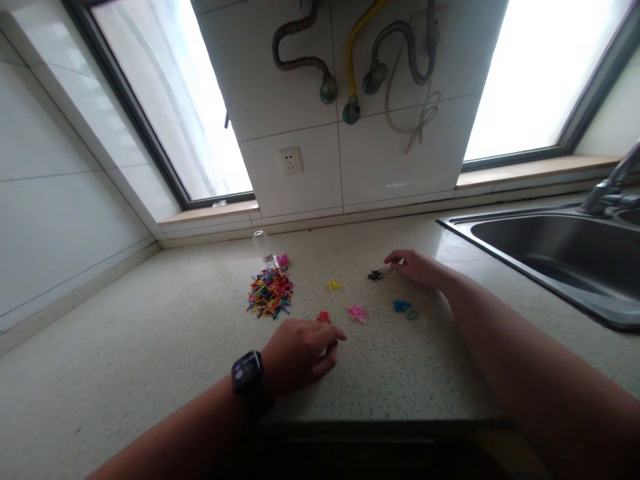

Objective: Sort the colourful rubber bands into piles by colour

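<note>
On the pale speckled stone countertop (190,333), the big mixed pile of small, thin, many-coloured loops, which look like elastic bands (271,293), lies at left, just in front of the clear plastic bottle (261,245) and the bright pink cap (283,260). To its right are five little groups, each of one colour: the yellow group (334,285), the red group (323,317), the pink group (357,313), the black group (375,275) and the blue group (401,306). The right hand (413,267) is just beside the black group, its fingers bent and near together in a narrow grip; I cannot tell if a loop is between them. The left hand (303,353) is close to the red group, with the index finger stretched and the others half curled; its palm is hidden, so I cannot tell if it holds anything. For good sorting, I think each loop should be pinched lightly with the fingertips and released low, inside its own colour. The left wrist should better stay raised, because a low sleeve of fingers could sweep the red loops toward the pink ones, which lie near.
</note>
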{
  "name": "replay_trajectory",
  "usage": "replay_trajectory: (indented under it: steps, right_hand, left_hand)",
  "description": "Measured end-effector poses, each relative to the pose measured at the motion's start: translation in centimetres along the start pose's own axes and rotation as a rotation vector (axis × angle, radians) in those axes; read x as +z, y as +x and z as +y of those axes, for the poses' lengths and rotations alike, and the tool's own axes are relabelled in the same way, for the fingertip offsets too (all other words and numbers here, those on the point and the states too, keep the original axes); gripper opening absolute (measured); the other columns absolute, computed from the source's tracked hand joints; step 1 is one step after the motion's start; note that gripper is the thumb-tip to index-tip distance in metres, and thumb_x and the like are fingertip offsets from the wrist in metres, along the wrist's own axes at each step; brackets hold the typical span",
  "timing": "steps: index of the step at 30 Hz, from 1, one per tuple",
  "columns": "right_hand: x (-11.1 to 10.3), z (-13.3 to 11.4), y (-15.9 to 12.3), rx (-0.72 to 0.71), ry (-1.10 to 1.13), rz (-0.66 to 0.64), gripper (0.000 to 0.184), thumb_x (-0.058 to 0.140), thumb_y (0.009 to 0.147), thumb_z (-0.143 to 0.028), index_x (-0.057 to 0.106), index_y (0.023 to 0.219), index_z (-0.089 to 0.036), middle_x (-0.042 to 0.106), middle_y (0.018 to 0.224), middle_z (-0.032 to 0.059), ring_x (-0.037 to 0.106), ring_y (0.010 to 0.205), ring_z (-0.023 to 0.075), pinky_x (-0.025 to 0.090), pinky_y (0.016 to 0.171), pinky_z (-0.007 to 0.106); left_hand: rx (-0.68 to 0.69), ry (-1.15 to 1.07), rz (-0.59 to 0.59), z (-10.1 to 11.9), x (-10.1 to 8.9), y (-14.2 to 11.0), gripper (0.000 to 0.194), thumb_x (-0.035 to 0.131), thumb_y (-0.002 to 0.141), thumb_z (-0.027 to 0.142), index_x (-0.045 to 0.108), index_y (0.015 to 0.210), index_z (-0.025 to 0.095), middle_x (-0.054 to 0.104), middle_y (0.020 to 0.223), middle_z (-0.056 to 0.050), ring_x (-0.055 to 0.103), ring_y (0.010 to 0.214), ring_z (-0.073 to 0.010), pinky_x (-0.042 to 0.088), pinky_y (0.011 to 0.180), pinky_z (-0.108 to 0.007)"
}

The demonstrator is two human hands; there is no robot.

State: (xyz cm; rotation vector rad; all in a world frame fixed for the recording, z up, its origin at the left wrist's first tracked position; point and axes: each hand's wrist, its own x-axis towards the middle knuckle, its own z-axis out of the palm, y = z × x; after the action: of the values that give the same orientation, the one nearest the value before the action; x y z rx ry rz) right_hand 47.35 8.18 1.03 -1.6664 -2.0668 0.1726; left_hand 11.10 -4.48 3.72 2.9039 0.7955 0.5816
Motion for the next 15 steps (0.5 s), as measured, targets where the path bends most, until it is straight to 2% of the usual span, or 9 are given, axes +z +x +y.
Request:
replay_trajectory:
  steps: [5,6,11,15]
  right_hand:
    - [-0.3,-0.5,-0.2,-0.002,0.003,-0.01,0.026,0.054,0.087,-0.025,0.075,0.103,-0.022,0.07,0.076,0.0052,0.062,0.067,0.0158,0.045,0.066,0.028]
    - [-0.3,-0.5,-0.2,-0.006,0.005,-0.011,0.026,0.054,0.087,-0.026,0.075,0.103,-0.022,0.07,0.078,0.0055,0.062,0.068,0.0158,0.046,0.067,0.027]
    - [-0.4,-0.7,-0.3,0.008,0.018,-0.039,0.026,0.055,0.086,-0.028,0.074,0.103,-0.021,0.073,0.089,0.0058,0.064,0.073,0.0162,0.046,0.069,0.027]
    - [-0.3,-0.6,-0.2,0.01,0.033,-0.055,0.026,0.055,0.087,-0.03,0.074,0.103,-0.022,0.073,0.095,0.006,0.064,0.076,0.017,0.046,0.072,0.028]
  left_hand:
    - [-0.371,0.111,0.208,-4.2,-2.3,0.2,0.023,0.044,0.095,0.022,0.064,0.106,0.021,0.072,0.088,-0.003,0.066,0.074,-0.015,0.047,0.069,-0.028]
    - [-0.429,0.134,0.221,-5.1,-2.6,0.1,0.023,0.044,0.095,0.024,0.064,0.107,0.021,0.072,0.09,-0.004,0.066,0.074,-0.0151,0.046,0.068,-0.028]
    - [-0.641,0.256,0.183,-9.2,-3.1,-0.8,0.024,0.051,0.093,0.032,0.067,0.109,0.025,0.072,0.085,-0.003,0.064,0.07,-0.0155,0.04,0.062,-0.026]
    - [-0.697,0.289,0.114,-10.6,-3.0,-1.4,0.025,0.052,0.091,0.034,0.07,0.108,0.027,0.071,0.081,-0.003,0.064,0.069,-0.0161,0.037,0.06,-0.025]
